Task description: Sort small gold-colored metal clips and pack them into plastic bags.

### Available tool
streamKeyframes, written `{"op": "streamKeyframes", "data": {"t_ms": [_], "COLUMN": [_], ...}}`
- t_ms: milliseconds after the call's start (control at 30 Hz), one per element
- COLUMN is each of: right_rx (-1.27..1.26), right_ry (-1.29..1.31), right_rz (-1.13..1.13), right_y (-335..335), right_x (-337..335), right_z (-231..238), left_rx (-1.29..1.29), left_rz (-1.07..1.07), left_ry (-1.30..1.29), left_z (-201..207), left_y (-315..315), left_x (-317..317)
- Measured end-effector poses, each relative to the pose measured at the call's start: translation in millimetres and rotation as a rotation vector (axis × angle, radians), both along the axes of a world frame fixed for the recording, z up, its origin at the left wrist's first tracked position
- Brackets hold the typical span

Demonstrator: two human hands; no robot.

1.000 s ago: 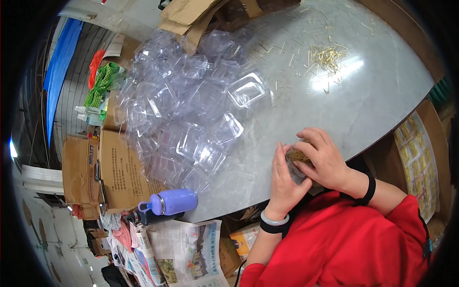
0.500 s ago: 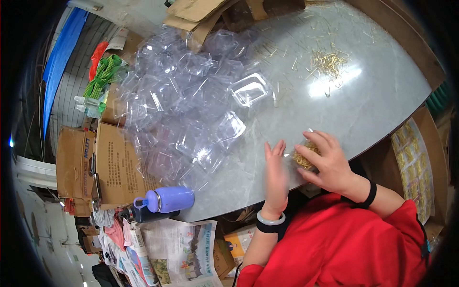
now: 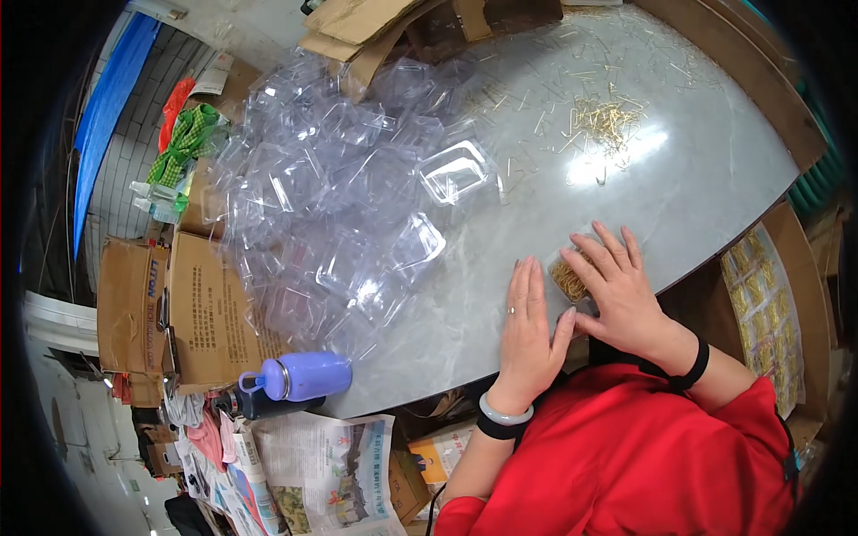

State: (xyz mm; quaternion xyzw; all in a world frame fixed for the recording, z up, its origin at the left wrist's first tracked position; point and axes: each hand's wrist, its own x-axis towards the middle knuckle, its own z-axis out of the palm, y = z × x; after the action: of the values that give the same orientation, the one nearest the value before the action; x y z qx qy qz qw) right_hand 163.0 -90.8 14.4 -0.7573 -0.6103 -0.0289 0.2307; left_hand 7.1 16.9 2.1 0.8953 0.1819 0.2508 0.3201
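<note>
white glare on grey table (image 3: 715, 152), fisheye-bent dark edges

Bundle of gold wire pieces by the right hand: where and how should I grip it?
Probably best by the left side of the bundle, coming from the side of the left hand: that side is exposed, while the right hand overlaps its right. Many thin strands suggest cupping broadly, not pinching.

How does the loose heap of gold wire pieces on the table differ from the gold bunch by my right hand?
The loose heap is spread out, with stray pieces around it; the gold bunch is packed close together. The loose heap lies untouched, while the gold bunch is partly hidden by your right hand. Both are gold-coloured and made of thin pieces.
</note>
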Motion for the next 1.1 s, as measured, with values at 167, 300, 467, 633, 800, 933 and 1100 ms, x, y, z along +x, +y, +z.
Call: {"op": "streamKeyframes", "data": {"t_ms": [167, 300, 467, 633, 800, 933, 1100], "right_rx": [0.049, 0.000, 0.024, 0.049, 0.298, 0.300, 0.234], "right_ry": [0.383, 0.282, 0.255, 0.254, 0.650, 0.401, 0.241], "right_rz": [0.122, 0.136, 0.117, 0.090, -0.087, -0.064, -0.003], "right_y": [-7, -9, -9, 0, -2, 3, 1], "right_x": [19, 33, 39, 35, 49, 48, 40], "right_z": [13, -1, 5, -6, -12, -14, -9], "left_rx": [0.086, 0.203, 0.250, 0.259, 0.254, 0.296, 0.353], "left_rz": [-0.015, -0.005, 0.027, 0.061, 0.048, 0.039, 0.038], "left_ry": [0.067, 0.138, 0.166, 0.175, 0.118, 0.150, 0.194], "left_z": [3, 0, -2, -2, 0, -1, -4], "left_y": [-1, -5, -8, -11, -11, -10, -12], "left_x": [14, 21, 22, 22, 23, 26, 25]}}
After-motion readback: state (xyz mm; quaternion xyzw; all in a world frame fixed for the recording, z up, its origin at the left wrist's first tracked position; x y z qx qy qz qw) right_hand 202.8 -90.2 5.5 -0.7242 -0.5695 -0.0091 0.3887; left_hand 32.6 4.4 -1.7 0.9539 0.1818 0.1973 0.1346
